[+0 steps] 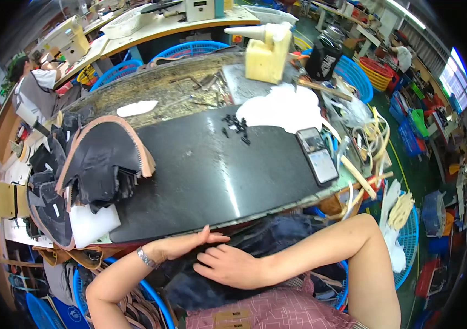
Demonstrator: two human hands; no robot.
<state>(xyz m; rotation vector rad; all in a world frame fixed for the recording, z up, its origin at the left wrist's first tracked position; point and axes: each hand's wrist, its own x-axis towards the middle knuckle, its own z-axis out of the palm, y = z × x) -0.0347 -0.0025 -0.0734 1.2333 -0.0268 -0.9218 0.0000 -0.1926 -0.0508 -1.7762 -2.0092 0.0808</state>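
Dark material (pixel 280 231) spreads at 2 and 7 o'clock from the right hand's (pixel 232 267) loosely curled, slightly parted fingers; the left hand's (pixel 183 245) fingers extend open

Line-patterned pink shirt (pixel 277 308), silver wristband (pixel 145 256)

A worn tabletop (pixel 181 82) with a glossy black board (pixel 206 175) along its near side.
Dark curved pieces with tan edging (pixel 107 131) are heaped over the board's left end, a white block (pixel 93 226) near them at the front corner; small black bits (pixel 236 129) lie scattered toward the back, next to crumpled white material (pixel 280 107), with a phone (pixel 318 156) flat near the right edge; behind, on the worn surface, are a flat white piece (pixel 137 108) and a pale yellow container (pixel 266 60).
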